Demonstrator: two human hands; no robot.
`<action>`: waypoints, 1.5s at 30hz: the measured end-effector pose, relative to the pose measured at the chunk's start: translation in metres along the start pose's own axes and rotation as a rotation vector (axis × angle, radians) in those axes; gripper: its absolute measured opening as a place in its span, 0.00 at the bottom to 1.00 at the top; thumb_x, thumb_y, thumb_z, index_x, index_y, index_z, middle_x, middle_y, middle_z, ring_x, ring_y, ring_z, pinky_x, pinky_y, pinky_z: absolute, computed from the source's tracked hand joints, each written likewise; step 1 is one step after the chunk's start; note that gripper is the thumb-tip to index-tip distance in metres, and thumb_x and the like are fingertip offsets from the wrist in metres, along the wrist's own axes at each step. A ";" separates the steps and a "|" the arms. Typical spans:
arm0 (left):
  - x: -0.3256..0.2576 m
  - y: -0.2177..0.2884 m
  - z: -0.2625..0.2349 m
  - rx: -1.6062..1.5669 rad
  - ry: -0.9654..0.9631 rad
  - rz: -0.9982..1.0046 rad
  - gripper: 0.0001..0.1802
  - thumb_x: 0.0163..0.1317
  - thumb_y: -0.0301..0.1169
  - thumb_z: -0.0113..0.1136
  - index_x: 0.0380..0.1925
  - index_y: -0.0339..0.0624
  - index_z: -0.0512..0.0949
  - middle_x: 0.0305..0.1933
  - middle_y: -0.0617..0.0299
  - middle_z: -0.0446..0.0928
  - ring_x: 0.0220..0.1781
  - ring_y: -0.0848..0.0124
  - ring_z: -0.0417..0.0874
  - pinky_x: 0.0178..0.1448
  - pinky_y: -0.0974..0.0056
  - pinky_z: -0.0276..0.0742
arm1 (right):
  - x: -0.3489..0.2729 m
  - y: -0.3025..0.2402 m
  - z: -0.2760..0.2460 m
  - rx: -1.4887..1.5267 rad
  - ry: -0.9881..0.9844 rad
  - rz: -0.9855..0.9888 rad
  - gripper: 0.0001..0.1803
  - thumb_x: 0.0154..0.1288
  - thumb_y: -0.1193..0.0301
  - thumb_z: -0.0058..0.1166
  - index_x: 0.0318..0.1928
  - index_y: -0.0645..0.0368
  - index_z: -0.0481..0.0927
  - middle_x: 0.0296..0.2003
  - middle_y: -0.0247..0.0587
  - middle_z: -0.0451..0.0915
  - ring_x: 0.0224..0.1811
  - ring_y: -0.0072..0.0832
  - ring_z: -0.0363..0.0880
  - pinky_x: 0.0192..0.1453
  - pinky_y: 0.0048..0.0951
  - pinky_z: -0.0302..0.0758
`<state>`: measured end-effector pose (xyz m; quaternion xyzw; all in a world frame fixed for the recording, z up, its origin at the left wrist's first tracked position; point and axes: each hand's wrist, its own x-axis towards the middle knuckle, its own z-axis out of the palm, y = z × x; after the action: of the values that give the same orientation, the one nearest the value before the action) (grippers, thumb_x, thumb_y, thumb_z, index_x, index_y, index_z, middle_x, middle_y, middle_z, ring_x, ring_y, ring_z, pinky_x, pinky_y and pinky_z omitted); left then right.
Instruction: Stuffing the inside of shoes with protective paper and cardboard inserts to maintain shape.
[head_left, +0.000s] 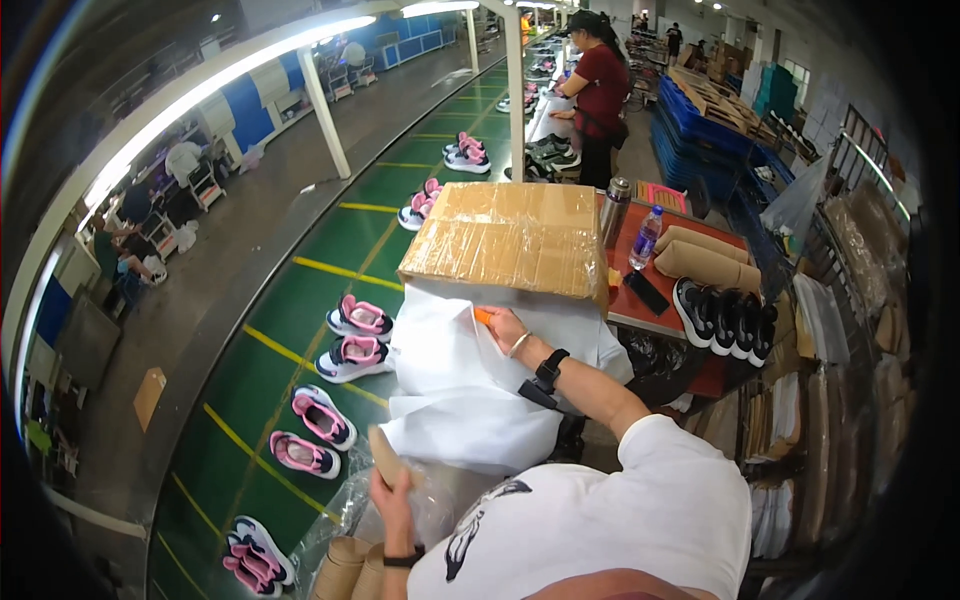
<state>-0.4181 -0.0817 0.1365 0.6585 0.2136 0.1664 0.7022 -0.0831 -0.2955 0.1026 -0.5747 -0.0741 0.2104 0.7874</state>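
Note:
My right hand (503,328) is closed around a small orange object (483,316), mostly hidden by the fingers. It rests on white sheeting (440,345) draped in front of a taped cardboard box (510,235). Lower down, my left hand (393,500) grips a tan, elongated piece that looks like rolled brown paper (384,456). Clear plastic film (430,500) lies beside that hand, with rolls of brown paper (342,568) below it. Pink and navy sneakers (352,358) stand in pairs on the green conveyor belt (300,370) to the left.
On the right, a red table (640,315) bears a thermos (615,205), a water bottle (646,238), a phone (647,292), brown paper rolls (705,260) and black shoes (722,320). A co-worker in a dark red shirt (603,90) stands farther along the belt. A white post (516,95) rises behind the box.

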 end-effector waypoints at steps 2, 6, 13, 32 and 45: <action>0.038 -0.009 0.013 -0.043 0.041 0.127 0.18 0.57 0.25 0.58 0.46 0.33 0.69 0.42 0.61 0.73 0.42 0.73 0.74 0.46 0.67 0.73 | -0.009 0.002 0.024 0.333 -0.052 -0.036 0.14 0.67 0.77 0.41 0.49 0.69 0.75 0.44 0.44 0.79 0.46 0.29 0.79 0.51 0.27 0.76; 0.103 0.005 0.062 -0.157 0.032 0.325 0.28 0.58 0.24 0.59 0.58 0.31 0.62 0.52 0.55 0.72 0.51 0.66 0.75 0.56 0.64 0.72 | -0.050 -0.049 0.108 0.192 -0.290 -0.131 0.16 0.68 0.76 0.38 0.51 0.68 0.74 0.46 0.41 0.78 0.47 0.27 0.78 0.52 0.27 0.75; 0.100 0.050 0.093 -0.173 -0.135 0.517 0.39 0.52 0.12 0.52 0.64 0.39 0.50 0.61 0.58 0.61 0.61 0.70 0.67 0.63 0.66 0.63 | -0.059 -0.074 0.182 -0.936 -0.570 -1.218 0.25 0.59 0.76 0.52 0.59 0.66 0.66 0.60 0.54 0.64 0.63 0.49 0.63 0.63 0.37 0.64; 0.094 0.055 0.032 -0.326 0.047 0.436 0.27 0.55 0.11 0.47 0.57 0.34 0.62 0.50 0.55 0.75 0.52 0.69 0.77 0.58 0.66 0.71 | -0.049 -0.067 0.195 0.702 -0.635 0.006 0.23 0.71 0.68 0.39 0.62 0.65 0.62 0.60 0.48 0.67 0.62 0.33 0.66 0.66 0.31 0.63; 0.071 0.054 0.022 1.120 -0.638 0.398 0.24 0.55 0.30 0.61 0.51 0.31 0.70 0.48 0.44 0.73 0.53 0.49 0.72 0.61 0.55 0.66 | -0.029 -0.106 0.239 -0.878 -0.803 -0.943 0.45 0.38 0.66 0.73 0.59 0.53 0.63 0.52 0.46 0.70 0.57 0.38 0.68 0.60 0.33 0.67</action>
<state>-0.3434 -0.0593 0.1855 0.9668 -0.0758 -0.0459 0.2395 -0.1688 -0.1253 0.2843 -0.6220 -0.6699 -0.0043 0.4053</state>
